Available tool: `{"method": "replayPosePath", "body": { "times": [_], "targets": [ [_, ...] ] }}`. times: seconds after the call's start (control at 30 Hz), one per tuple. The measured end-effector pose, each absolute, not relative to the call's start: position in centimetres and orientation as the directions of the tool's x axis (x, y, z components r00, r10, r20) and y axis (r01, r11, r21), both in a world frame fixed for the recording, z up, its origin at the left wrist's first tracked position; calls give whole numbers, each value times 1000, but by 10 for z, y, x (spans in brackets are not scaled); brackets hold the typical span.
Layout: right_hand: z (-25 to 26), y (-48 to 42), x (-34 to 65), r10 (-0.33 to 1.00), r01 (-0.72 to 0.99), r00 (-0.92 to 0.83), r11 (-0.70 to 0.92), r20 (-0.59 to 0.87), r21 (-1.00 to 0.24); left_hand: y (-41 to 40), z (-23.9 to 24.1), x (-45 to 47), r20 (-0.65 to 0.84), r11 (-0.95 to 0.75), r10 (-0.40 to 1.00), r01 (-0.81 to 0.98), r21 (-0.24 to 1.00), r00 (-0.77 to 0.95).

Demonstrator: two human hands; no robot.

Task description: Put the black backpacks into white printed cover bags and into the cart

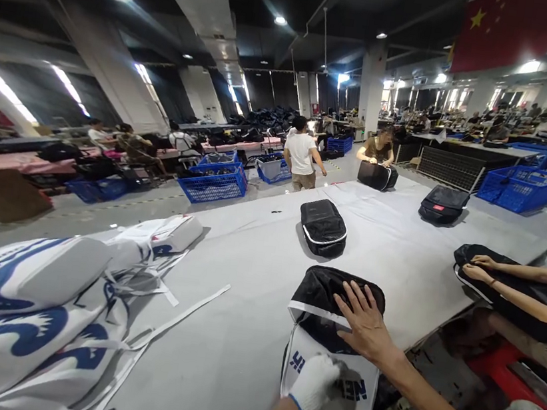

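Observation:
A black bag with a white lettered panel lies at the near edge of the grey table. My right hand, bare, lies flat on the bag's black top with fingers spread. My left hand, in a white glove, is closed on the bag's white panel near the blue letters.
Another black bag sits mid-table, and two more lie farther back. A stack of white and blue bags with loose straps fills the left. A co-worker's hands work on a black bag at right. Blue crates stand around.

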State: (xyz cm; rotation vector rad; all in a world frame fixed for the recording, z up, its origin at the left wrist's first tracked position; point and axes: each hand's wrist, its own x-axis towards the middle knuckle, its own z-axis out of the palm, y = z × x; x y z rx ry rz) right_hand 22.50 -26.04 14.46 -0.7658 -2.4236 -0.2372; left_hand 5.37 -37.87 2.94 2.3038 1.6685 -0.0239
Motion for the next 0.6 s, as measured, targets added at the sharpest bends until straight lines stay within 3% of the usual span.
{"method": "replayPosePath", "body": {
  "times": [0.1, 0.17, 0.33, 0.47, 0.6],
  "targets": [
    [132, -255, 235, 524, 643, -615, 766, 589, -9, -357, 57, 49, -164, -169, 965, 962, 213, 205],
    [130, -248, 244, 552, 675, -578, 737, 601, -27, -338, 68, 50, -168, -181, 964, 970, 162, 208],
    [135, -242, 269, 542, 709, -528, 705, 654, -13, -306, 67, 62, -328, -288, 897, 955, 76, 296],
    [142, -255, 296, 508, 718, -476, 695, 718, -15, -326, 49, 83, -268, -430, 856, 897, 105, 442],
    [143, -287, 334, 552, 746, -369, 656, 747, -116, -358, 31, 117, -239, -556, 789, 824, 110, 565]
  ]
}}
